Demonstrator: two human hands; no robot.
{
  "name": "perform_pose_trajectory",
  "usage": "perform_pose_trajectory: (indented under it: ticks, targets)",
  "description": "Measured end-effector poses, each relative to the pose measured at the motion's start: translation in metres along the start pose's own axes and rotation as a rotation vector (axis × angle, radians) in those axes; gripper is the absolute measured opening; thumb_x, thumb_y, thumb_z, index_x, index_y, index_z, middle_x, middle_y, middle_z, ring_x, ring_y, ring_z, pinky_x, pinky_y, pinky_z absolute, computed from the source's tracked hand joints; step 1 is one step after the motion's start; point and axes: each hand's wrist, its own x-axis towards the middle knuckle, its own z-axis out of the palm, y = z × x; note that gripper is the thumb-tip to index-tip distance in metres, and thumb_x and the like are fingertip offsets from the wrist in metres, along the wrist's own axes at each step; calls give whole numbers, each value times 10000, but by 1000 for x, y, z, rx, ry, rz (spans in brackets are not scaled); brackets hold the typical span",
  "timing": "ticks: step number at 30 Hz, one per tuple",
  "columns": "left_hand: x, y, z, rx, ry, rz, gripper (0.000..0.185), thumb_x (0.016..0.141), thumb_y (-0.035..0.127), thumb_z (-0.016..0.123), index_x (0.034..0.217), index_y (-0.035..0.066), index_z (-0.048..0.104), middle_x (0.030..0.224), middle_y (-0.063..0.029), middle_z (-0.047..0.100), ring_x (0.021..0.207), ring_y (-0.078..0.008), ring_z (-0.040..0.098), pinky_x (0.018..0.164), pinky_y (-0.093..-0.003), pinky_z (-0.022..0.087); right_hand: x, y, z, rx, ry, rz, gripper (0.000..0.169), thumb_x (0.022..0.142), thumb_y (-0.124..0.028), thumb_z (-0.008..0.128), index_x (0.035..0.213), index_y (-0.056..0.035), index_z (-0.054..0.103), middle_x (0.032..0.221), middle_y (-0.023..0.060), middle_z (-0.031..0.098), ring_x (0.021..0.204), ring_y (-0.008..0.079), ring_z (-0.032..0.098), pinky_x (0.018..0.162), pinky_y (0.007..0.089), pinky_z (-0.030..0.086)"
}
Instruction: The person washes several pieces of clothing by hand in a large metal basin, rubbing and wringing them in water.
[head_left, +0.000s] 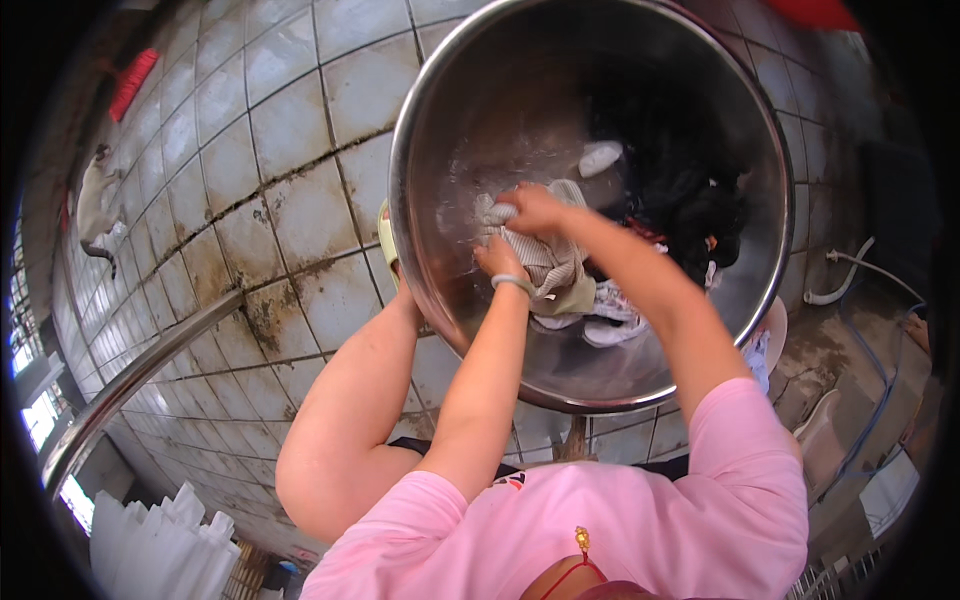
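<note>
A wide stainless steel basin (469, 90) sits before me with wet laundry and shallow water in it. My right hand (532, 208) grips a bunched end of a grey-and-white striped cloth (534, 253). Just below it, my left hand (501, 259) holds the same cloth, a pale bangle at its wrist. Beyond the hands lies a small white object (600, 157), which I cannot identify. Dark wet clothes (682, 195) fill the basin's right side. White patterned clothing (611, 322) rests beneath my right forearm, partly hidden by it.
Tiled floor (307, 217) surrounds the basin. A cat (96, 202) lies at far left, near a red object (133, 84). A curved metal rail (142, 382) rises at left. Right of the basin are a white pipe (844, 274), a blue hose (889, 382) and a pale container with cloth (769, 337).
</note>
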Motion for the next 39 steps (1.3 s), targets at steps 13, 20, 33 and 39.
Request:
perform_pose_trajectory:
  ticks: [13, 20, 33, 39]
  targets:
    - [47, 2, -18, -953, -1027, -534, 454, 849, 463, 454, 1039, 65, 562, 1023, -99, 587, 928, -229, 563, 852, -346, 431, -61, -39, 49, 625, 485, -64, 340, 644, -163, 603, 975, -86, 611, 996, 146, 554, 940, 311, 534, 794, 358, 429]
    - [22, 57, 5, -944, -859, -149, 276, 842, 286, 499, 975, 58, 580, 923, -59, 595, 819, -160, 565, 752, -295, 459, -44, -49, -23, 253, 722, -204, 174, 644, -236, 581, 710, -75, 571, 750, 123, 587, 658, 310, 562, 588, 383, 459]
    - [-84, 16, -3, 643, -214, 772, 354, 806, 350, 506, 1075, 131, 573, 1185, -162, 434, 1107, -340, 373, 968, -461, 236, -118, 3, 78, 193, 783, 8, 336, 793, -217, 486, 1100, -99, 554, 1181, 165, 459, 1102, 337, 402, 952, 431, 298]
    - [-111, -34, -24, 1151, -610, 728, 449, 831, 347, 428, 1220, 121, 443, 1255, -209, 372, 1145, -405, 355, 971, -478, 254, -169, 43, 162, -73, 857, 170, 403, 727, -209, 547, 1110, -86, 517, 1271, 173, 324, 1141, 396, 321, 963, 453, 289]
